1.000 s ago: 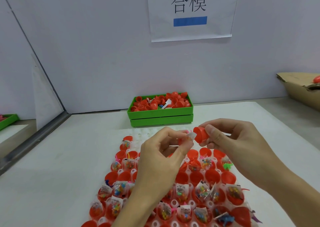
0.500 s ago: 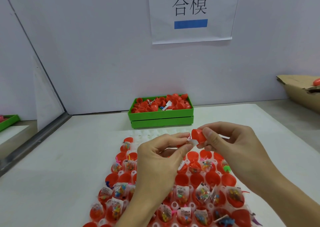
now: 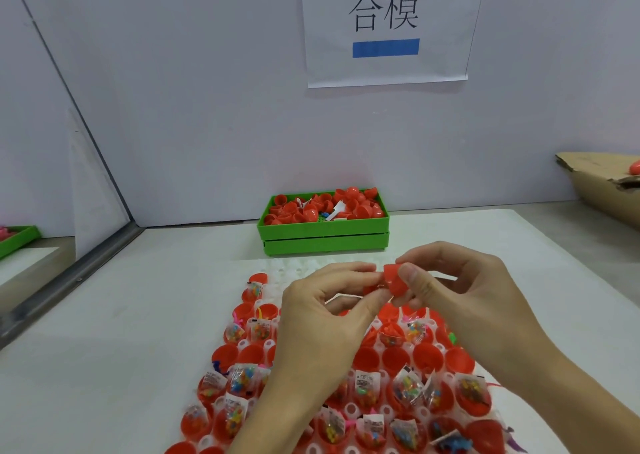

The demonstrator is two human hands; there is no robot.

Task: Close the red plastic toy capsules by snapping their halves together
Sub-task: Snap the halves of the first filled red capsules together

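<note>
fingers of both hands meet over the middle of the table, pinching one red capsule (image 3: 394,279) between them. right hand (image 3: 460,294) has its thumb across the front of the red cap half and its curled fingers behind it, clamped firmly on the plastic. left hand (image 3: 329,311) comes in from the other side, its thumb and forefinger closed on the capsule's other end, which is mostly hidden by the fingertips; whether the two halves are fully seated cannot be told. the capsule is held in the air, above the far end of the white holder tray (image 3: 294,270).

that tray lies on the white table (image 3: 138,315) under the wrists and forearms, which cover part of it. its sockets hold open red capsule halves (image 3: 429,356), some bare, many carrying small clear toy packets (image 3: 242,377) with coloured pieces inside. the far rows of the tray are bare white sockets.

beyond the hands, near the wall, stands a green bin (image 3: 323,237) heaped with loose red cap halves (image 3: 346,204) and a few white slips. a paper sign (image 3: 386,23) with two characters and a blue bar hangs on the wall above it. a cardboard box (image 3: 602,186) sits at the right edge, and another green tray (image 3: 19,238) shows at the far left.
</note>
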